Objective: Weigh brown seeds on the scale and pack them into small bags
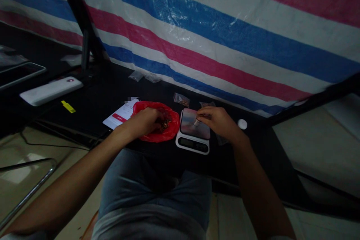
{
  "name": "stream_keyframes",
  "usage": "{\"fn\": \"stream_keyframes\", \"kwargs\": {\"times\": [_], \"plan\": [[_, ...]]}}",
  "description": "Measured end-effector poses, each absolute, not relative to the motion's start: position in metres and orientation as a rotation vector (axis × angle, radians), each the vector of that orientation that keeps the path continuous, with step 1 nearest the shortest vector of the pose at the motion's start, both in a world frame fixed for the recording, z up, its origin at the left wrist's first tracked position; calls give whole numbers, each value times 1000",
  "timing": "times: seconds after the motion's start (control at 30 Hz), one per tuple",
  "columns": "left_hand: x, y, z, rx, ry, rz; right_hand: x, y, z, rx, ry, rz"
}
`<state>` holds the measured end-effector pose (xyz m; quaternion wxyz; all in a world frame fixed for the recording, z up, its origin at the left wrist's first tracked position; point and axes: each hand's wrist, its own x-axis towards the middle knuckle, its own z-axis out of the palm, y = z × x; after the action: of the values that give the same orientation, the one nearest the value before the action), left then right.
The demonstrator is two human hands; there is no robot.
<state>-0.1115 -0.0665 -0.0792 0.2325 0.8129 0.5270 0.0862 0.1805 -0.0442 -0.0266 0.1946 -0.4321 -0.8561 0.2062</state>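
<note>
My left hand [146, 120] reaches into a red plastic bag [171, 129] that lies open on the black table [107, 90]. Its fingers are curled among small brown bits [164, 123] in the bag. My right hand [218, 120] hovers over a small digital scale [194, 135] beside the bag. Its fingers pinch a small pale object [197, 122], too small to name, above the scale's platform.
Small clear plastic bags [181, 99] lie behind the scale and further back [136, 75]. A white card with a red band [119, 116] sits left of the red bag. A white device [50, 90], a yellow tag [68, 106] and a white cap [242, 123] lie on the table. A striped tarp [225, 26] hangs behind.
</note>
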Motion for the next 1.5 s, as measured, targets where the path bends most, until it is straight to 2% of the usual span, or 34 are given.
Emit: {"fn": "stream_keyframes", "kwargs": {"times": [0.4,0.7,0.9,1.23,1.5], "plan": [[-95,-75,-65,2371,1481,120,190,-41,-26,-1139,-2488,501],[-94,-73,-66,2379,1482,168,190,-45,-24,-1215,-2373,707],[-100,-71,-62,2363,1462,122,199,-42,-29,-1206,-2193,842],[-117,-56,-51,2350,1340,156,196,-19,-66,-1156,-1654,720],[-86,-49,-16,2433,1122,392,193,-6,-90,-1186,-1390,684]]}}
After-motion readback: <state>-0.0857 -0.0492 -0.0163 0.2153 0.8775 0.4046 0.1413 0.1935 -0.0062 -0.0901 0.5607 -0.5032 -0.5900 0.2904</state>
